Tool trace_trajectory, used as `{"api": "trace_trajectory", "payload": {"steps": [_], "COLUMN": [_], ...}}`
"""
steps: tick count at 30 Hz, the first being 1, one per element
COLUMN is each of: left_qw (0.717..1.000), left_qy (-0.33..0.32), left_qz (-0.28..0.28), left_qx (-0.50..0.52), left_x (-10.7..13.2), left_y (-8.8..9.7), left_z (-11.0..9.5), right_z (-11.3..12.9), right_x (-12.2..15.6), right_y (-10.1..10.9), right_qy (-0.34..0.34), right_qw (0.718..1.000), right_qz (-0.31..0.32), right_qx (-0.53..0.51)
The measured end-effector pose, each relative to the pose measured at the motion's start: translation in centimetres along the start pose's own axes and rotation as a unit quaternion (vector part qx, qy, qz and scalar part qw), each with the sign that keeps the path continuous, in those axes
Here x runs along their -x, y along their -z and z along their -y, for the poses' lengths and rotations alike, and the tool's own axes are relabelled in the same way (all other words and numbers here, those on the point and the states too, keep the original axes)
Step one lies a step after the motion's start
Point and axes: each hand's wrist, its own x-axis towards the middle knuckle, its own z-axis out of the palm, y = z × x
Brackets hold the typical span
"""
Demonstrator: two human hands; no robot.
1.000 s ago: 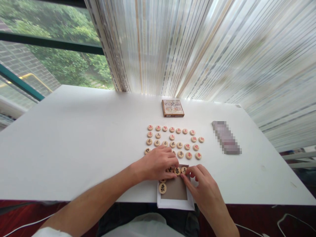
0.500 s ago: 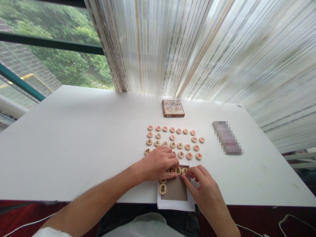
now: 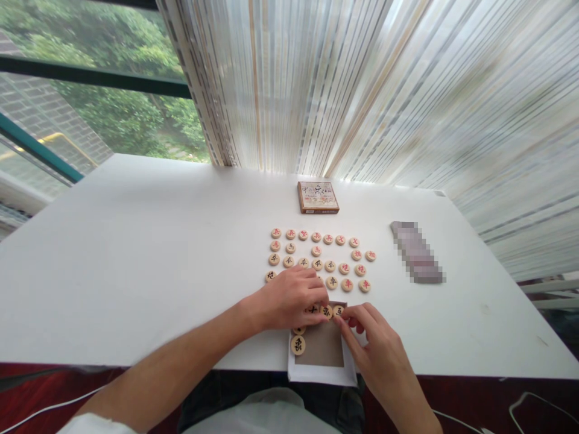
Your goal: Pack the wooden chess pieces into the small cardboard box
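Near the table's front edge lies an open white box tray (image 3: 323, 375) with a brown bottom, holding several round wooden Chinese chess pieces. My left hand (image 3: 289, 299) reaches over its far left part, thumb and fingers bent in around a black-marked piece (image 3: 326, 312); the fingers hide part of that row. My right hand (image 3: 377, 337) pinches the Chinese chess piece (image 3: 338, 311) in the far right corner. Along the tray's left side lies another black-marked piece (image 3: 298, 345), with one partly covered behind it.
Beyond the tray, several rows of red- and black-marked chess pieces (image 3: 317, 264) lie face up on the white table (image 3: 158, 253). A printed chess box (image 3: 318, 198) stands behind them. A blurred-out flat object (image 3: 417, 253) lies to the right. Window and striped curtain (image 3: 289, 84) are at the back.
Both hands stay almost where they were, over the tray. The fingers shift very slightly; the pieces keep their places. The view tilts a touch.
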Motion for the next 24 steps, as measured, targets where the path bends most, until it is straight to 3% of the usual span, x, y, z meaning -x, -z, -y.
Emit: {"api": "trace_trajectory", "payload": {"steps": [7, 14, 19, 24], "left_qw": [0.997, 0.978, 0.965, 0.944], "left_qy": [0.018, 0.107, 0.165, 0.18], "left_qz": [-0.077, -0.18, -0.203, -0.275], "left_qx": [0.006, -0.015, 0.002, 0.044], "left_x": [0.1, 0.7, -0.4, -4.5], "left_y": [1.5, 3.7, 5.7, 7.9], "left_z": [0.8, 4.3, 6.2, 7.4], "right_z": [-0.1, -0.6, -1.0, -2.3], "right_x": [-1.8, -8.0, -13.2, -15.1], "right_y": [2.5, 5.3, 4.5, 2.0], "right_qy": [0.049, 0.119, 0.156, 0.147], "right_qw": [0.996, 0.989, 0.983, 0.976], "right_qz": [-0.067, -0.081, -0.07, -0.114], "right_qx": [-0.014, -0.025, -0.061, -0.111]}}
